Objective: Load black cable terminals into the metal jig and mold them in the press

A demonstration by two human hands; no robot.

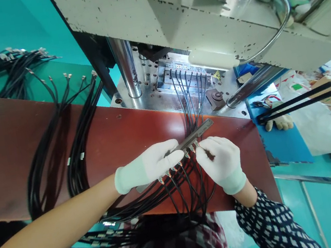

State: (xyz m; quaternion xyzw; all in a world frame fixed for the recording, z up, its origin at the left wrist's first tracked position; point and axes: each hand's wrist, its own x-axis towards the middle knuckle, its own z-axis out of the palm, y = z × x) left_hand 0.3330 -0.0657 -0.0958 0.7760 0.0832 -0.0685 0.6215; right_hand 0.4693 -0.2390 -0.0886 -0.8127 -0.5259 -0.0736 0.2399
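Note:
My left hand [159,161], in a white glove, is closed round a grey metal bar [197,132] held slantwise above the brown board. Several black cables [177,190] hang from the bar's lower edge, their small metal connectors [186,153] lined up along it. My right hand [221,159], gloved too, pinches the end of a cable at the right part of the row; the fingertips partly cover it. Behind the bar, more black cables [185,103] run up to a metal fixture [167,79] on the machine's bed.
The brown board [141,132] carries bundles of black cables [78,165] on the left. A press with a steel column [126,69] and a white upper body [187,30] stands over the fixture. At right, a blue surface [291,144] holds black tongs [302,100] and a glove [280,121].

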